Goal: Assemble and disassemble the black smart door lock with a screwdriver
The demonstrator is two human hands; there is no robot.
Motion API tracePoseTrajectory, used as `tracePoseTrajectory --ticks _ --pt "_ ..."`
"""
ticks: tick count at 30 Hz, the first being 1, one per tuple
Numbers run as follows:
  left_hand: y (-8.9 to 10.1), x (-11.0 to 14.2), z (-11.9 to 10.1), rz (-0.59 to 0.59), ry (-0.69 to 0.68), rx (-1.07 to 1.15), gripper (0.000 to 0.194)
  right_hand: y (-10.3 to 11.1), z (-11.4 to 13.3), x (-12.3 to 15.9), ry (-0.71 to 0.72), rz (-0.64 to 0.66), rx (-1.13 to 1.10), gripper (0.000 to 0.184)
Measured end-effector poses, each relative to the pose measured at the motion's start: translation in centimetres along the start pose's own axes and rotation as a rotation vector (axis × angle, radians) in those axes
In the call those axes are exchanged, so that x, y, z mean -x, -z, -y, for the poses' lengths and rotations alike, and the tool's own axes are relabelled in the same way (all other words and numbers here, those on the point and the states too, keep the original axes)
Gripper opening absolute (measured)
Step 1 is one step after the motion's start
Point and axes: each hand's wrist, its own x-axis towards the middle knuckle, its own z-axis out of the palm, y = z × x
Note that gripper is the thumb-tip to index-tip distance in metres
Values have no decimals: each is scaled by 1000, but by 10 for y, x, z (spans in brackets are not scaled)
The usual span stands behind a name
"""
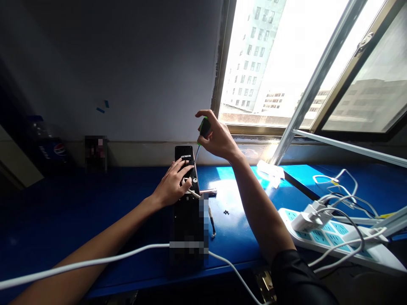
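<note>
A long black device (190, 216) lies lengthwise on the blue tabletop, with white parts and round openings on its upper half. My left hand (174, 183) is laid across that upper half, its fingers bent over the top and the thumb near a white part. My right hand (218, 135) is raised over the device's right edge. It is closed around the green and black handle of a screwdriver (206, 125). The thin shaft points down to the device's edge; its tip is hard to make out. Several small dark screws (226, 212) lie to the right.
A short dark cable (212, 224) lies beside the device. A white power strip (333, 239) with plugs and tangled cords stands at right, near a metal frame (302, 106) and the window. A white cable (127, 253) crosses the front. A dark bottle (51, 146) stands at far left.
</note>
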Motion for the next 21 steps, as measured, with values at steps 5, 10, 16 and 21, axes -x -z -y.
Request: tracePoseTrajectory --ticks 5,10,16,21 --pt "-1 -1 1 -8 -7 5 58 0 0 1 8 13 -26 53" --pt "0 0 -1 -1 9 9 59 -2 1 1 1 -9 11 63" --pt "0 0 -1 4 11 7 61 -5 0 1 5 -7 -14 50" --pt "0 0 -1 4 12 15 61 -7 -1 0 8 -40 -2 59"
